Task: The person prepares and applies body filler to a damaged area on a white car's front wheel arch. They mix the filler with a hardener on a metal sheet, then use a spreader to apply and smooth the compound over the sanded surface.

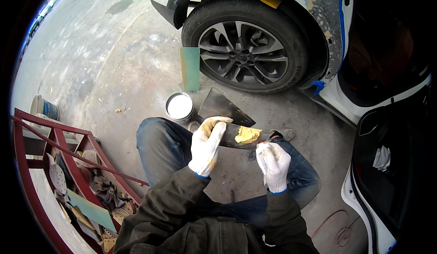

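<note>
My left hand (207, 147), in a white cotton glove with blue cuff, grips the left end of a dark, flat board (229, 139), with its thumb on top. A lump of pale yellow paste (247, 134) sits on the board. My gloved right hand (272, 164) is closed near the board's right end, around a small, pale, tube-like thing with red at its top, mostly hidden by the fingers. Beyond the board, an open tin (179, 106) with white inside stands on the floor, beside a dark triangular sheet (223, 106).
A white car's wheel (244, 56) is ahead, a green strip (190, 70) upright beside it. An open car door (387, 172) is at right, a red hose (339, 236) below. A red metal rack (63, 148) holding pads and scraps is at left, buckets (45, 108) behind.
</note>
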`<control>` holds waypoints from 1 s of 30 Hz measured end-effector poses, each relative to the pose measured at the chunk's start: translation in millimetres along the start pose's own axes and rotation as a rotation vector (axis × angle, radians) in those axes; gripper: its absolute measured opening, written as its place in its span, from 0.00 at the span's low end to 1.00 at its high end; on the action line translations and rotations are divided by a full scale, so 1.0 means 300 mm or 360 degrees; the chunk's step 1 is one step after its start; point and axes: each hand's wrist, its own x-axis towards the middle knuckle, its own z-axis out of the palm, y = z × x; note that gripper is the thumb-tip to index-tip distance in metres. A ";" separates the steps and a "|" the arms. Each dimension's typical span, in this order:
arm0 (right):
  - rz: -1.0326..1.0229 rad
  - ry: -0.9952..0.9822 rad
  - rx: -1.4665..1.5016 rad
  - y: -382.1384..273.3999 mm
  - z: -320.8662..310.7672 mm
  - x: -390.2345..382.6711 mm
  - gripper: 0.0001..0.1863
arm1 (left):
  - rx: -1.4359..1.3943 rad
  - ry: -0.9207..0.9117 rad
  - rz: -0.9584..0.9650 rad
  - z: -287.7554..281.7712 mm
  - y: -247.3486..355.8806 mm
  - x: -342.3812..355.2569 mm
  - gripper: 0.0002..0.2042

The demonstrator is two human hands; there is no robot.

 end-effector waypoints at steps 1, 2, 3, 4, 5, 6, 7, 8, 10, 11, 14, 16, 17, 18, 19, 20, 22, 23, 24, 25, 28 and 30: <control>0.0010 0.0000 0.0014 -0.001 0.000 -0.001 0.13 | -0.0007 -0.0007 0.0006 0.003 0.003 -0.002 0.08; 0.0021 -0.0003 0.0029 -0.006 0.002 -0.003 0.13 | -0.0013 -0.0011 0.0013 0.004 0.005 -0.003 0.08; 0.0033 -0.0005 0.0043 -0.009 0.004 -0.003 0.13 | -0.0017 -0.0009 0.0018 0.004 0.004 -0.003 0.08; -0.0001 0.0009 -0.0019 -0.008 0.005 0.000 0.12 | -0.0020 -0.0007 0.0023 0.003 0.004 -0.003 0.08; -0.0036 0.0022 -0.0080 -0.005 0.007 0.004 0.12 | -0.0023 -0.0005 0.0029 0.003 0.004 -0.002 0.08; -0.0070 0.0035 -0.0141 -0.001 0.008 0.007 0.11 | -0.0011 0.0018 0.0024 0.000 0.004 0.000 0.08; -0.0041 0.0017 -0.0142 0.004 0.004 0.007 0.11 | 0.0001 0.0042 0.0018 -0.005 0.003 0.005 0.08; -0.0013 0.0000 -0.0145 0.008 -0.004 0.007 0.11 | 0.0011 0.0064 0.0013 -0.011 -0.001 0.008 0.08; 0.0030 -0.0021 -0.0116 0.007 -0.005 0.007 0.11 | -0.0019 0.0080 0.0027 -0.019 -0.016 0.012 0.08; 0.0046 -0.0026 -0.0085 0.002 0.000 0.007 0.11 | -0.0019 0.0078 0.0023 -0.020 -0.019 0.012 0.08; 0.0095 -0.0077 -0.0101 -0.017 0.002 0.005 0.10 | -0.0062 0.0081 0.0015 -0.013 -0.018 0.004 0.08; 0.0140 -0.0115 -0.0130 -0.016 0.004 0.006 0.09 | -0.0083 0.0082 0.0026 -0.008 -0.006 -0.001 0.08; 0.0170 -0.0125 -0.0137 -0.012 0.006 0.006 0.10 | -0.0084 0.0079 0.0035 -0.005 0.001 -0.003 0.08; 0.0201 -0.0135 -0.0144 -0.011 0.008 0.007 0.10 | -0.0085 0.0076 0.0043 -0.004 0.004 -0.004 0.08; 0.0310 -0.0229 -0.0088 -0.025 0.005 0.005 0.12 | -0.0068 0.0078 0.0050 -0.004 0.003 -0.003 0.08; 0.0281 -0.0206 -0.0152 -0.014 0.001 0.004 0.11 | -0.0050 0.0081 0.0058 -0.004 0.002 -0.001 0.08; 0.0222 -0.0159 -0.0278 0.018 -0.009 0.000 0.11 | -0.0044 0.0086 0.0057 -0.004 -0.004 0.000 0.09; 0.0230 -0.0158 -0.0208 0.016 -0.003 -0.004 0.11 | -0.0055 0.0088 0.0048 -0.005 -0.012 0.000 0.09; 0.0233 -0.0141 -0.0118 0.014 0.002 -0.007 0.10 | -0.0066 0.0090 0.0040 -0.007 -0.019 0.001 0.09; 0.0235 -0.0124 -0.0027 0.012 0.006 -0.009 0.09 | -0.0069 0.0096 0.0032 -0.008 -0.023 0.002 0.09; 0.0155 -0.0068 -0.0012 0.007 0.024 -0.015 0.09 | -0.0093 0.0104 0.0014 -0.015 -0.030 0.002 0.08; 0.0099 -0.0027 -0.0053 0.008 0.027 -0.018 0.08 | -0.0122 0.0088 0.0015 -0.008 -0.025 -0.002 0.08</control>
